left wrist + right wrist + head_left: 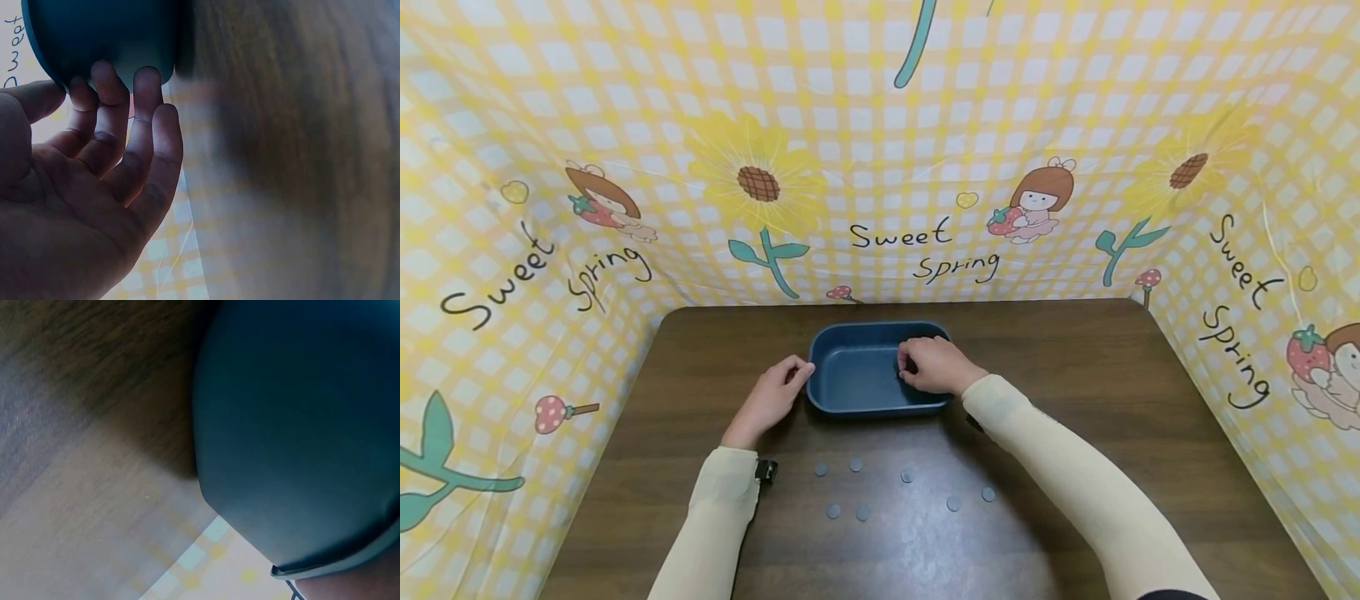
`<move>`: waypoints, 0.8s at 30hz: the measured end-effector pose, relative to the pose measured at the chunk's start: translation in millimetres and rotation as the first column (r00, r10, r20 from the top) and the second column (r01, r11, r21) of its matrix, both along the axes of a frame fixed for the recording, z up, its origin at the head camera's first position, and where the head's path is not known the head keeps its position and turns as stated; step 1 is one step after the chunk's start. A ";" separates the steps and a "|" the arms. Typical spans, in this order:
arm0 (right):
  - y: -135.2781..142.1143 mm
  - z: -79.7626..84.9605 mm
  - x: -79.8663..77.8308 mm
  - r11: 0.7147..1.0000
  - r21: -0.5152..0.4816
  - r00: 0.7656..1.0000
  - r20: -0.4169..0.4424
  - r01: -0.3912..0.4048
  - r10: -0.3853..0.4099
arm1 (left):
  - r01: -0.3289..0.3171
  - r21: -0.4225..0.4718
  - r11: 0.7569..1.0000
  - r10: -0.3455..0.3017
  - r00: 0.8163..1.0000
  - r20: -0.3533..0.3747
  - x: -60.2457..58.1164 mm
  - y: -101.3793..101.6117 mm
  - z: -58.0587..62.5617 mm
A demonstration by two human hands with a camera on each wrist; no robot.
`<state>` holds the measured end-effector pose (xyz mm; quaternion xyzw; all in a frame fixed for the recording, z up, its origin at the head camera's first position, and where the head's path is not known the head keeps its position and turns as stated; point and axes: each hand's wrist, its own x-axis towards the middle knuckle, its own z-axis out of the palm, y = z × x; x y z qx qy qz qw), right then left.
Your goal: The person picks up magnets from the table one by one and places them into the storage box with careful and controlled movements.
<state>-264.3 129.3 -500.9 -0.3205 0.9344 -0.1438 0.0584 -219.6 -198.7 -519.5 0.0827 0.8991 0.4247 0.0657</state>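
Observation:
A dark blue rectangular tub [850, 410] with rounded corners stands near the back of the table. My left hand [778, 389] is at its left end, pinching the rim between thumb and index finger. In the left wrist view the thumb [44, 100] lies at the rim, and the other fingers curve toward the outer wall. Over the tub's right end, my right hand [936, 365] reaches in with thumb and fingers curled toward each other; I cannot tell whether anything is between the fingertips. The right wrist view shows mostly the tub's outer wall [294, 437], which hides the fingers.
Several small grey discs, like coins, lie scattered on the brown wooden table [700, 350] in front of the tub, among them one disc [907, 476] near the middle and another disc [988, 494] toward the right forearm. Checked yellow cloth [880, 150] surrounds the table's back and sides.

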 end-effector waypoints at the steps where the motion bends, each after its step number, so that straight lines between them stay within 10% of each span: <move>1: -0.3 -0.2 0.0 1.000 0.006 1.000 0.000 0.003 -0.003 | 0.001 0.002 1.000 -0.001 1.000 0.000 0.0 -0.1 -0.2; 24: -10.1 3.3 1.2 0.990 0.103 0.996 -0.008 0.091 -0.091 | 0.001 0.006 1.000 -0.001 1.000 -0.002 0.3 -0.5 -1.7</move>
